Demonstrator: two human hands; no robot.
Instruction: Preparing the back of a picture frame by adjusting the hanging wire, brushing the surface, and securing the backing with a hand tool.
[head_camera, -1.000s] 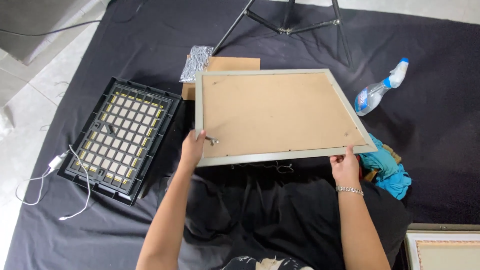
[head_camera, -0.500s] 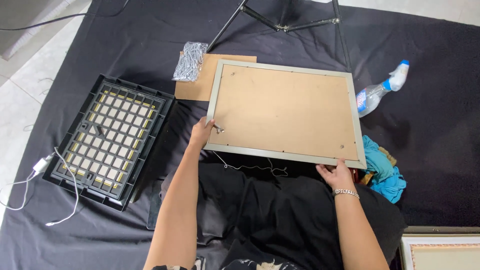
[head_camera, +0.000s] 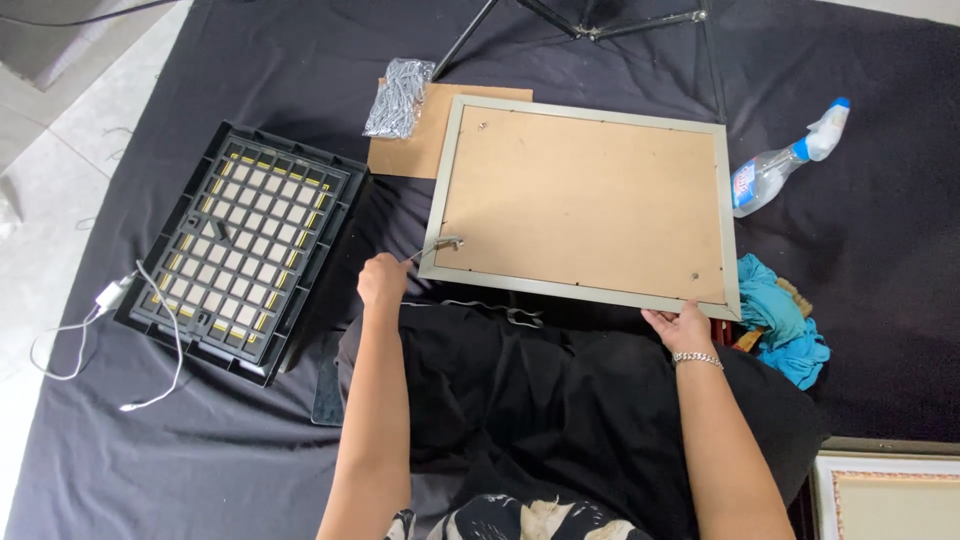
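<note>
A silver-grey picture frame (head_camera: 585, 205) lies face down on black cloth, its brown backing board up. My left hand (head_camera: 383, 280) sits just off the frame's lower left corner, fingers pinched on a thin hanging wire (head_camera: 490, 308). The wire leads to a small metal hanger (head_camera: 447, 242) on the frame's left rail and trails along below the frame. My right hand (head_camera: 683, 325) grips the frame's lower edge near the right corner, with a bracelet on the wrist.
A black grid panel (head_camera: 250, 250) with a white cable (head_camera: 110, 300) lies at the left. A bag of metal hardware (head_camera: 398, 97) rests on a brown board (head_camera: 420, 150). A spray bottle (head_camera: 785, 165) and blue cloth (head_camera: 790, 325) are at the right, another frame (head_camera: 885, 495) at lower right, and tripod legs (head_camera: 600, 20) at the top.
My left hand has come off the frame's left rail and drawn back towards me with the wire. My right hand has stayed on the lower right edge while the frame turned slightly.
</note>
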